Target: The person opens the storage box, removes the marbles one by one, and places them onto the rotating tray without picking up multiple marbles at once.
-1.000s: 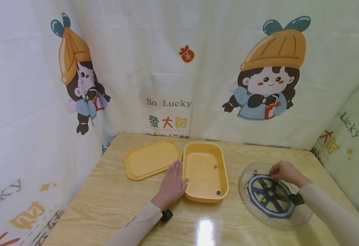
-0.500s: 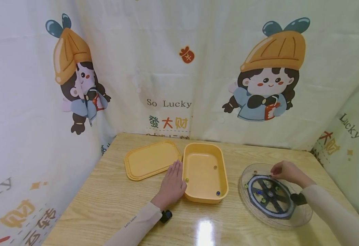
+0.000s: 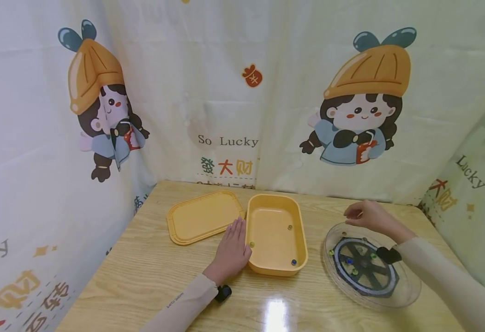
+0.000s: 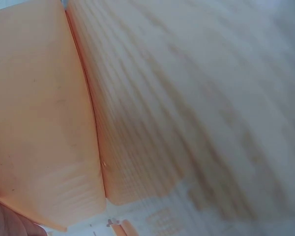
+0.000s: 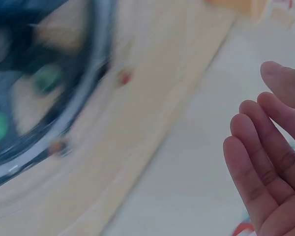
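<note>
My left hand [image 3: 230,253] lies with straight fingers against the left wall of a yellow rectangular box [image 3: 270,270]. Inside the box are a few marbles, one of them a blue marble [image 3: 294,262]. My right hand [image 3: 371,216] hovers over the far rim of a clear round dish [image 3: 408,295]. Its fingers are loosely bent, and the thumb [image 5: 285,83] stands apart from them with nothing visible between. Several marbles, including a yellow-green marble [image 3: 331,252] and a blue one, sit in the dish around a dark spoked wheel [image 3: 365,263].
A yellow lid [image 3: 206,216] lies flat on the wooden table [image 3: 151,276], left of the box and close to my left fingertips. A printed curtain [image 3: 284,115] hangs behind the table and along both sides.
My right hand has risen from the marble at the dish's far side and moved up and left, its thumb and fingers parted. That marble stays in the dish. The left hand keeps its place.
</note>
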### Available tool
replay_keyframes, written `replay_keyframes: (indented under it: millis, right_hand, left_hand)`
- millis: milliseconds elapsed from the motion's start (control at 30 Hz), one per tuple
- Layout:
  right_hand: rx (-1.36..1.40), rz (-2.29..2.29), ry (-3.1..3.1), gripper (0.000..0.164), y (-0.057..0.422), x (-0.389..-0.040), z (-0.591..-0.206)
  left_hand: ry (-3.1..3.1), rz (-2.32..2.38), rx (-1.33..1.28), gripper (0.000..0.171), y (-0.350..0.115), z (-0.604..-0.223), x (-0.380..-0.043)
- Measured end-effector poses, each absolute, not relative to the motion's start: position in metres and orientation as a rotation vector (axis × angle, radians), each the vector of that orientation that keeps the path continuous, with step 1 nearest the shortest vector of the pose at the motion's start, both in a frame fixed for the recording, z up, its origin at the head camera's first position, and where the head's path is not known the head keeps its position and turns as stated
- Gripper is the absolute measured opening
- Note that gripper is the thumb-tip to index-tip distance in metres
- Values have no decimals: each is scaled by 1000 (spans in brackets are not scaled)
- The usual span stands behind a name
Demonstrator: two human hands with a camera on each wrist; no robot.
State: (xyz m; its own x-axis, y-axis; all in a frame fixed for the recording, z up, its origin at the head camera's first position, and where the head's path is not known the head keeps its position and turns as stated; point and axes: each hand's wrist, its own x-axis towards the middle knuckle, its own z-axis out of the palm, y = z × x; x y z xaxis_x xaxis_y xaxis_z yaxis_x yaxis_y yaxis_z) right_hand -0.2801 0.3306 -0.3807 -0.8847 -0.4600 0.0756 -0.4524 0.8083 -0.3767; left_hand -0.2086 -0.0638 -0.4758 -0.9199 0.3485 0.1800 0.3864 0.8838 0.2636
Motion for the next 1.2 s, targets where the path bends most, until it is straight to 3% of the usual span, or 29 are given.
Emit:
replay_keyframes:
  millis: [633, 1200]
  right_hand:
    - [-1249, -608, 2633, 12, 199, -280, -359]
    - [-1412, -479, 2369, 16, 123, -287, -392]
  left_hand:
    - [-2934, -399, -595, 62, -64, -474, -209]
    - [-2933, -419, -551, 63, -63, -476, -207]
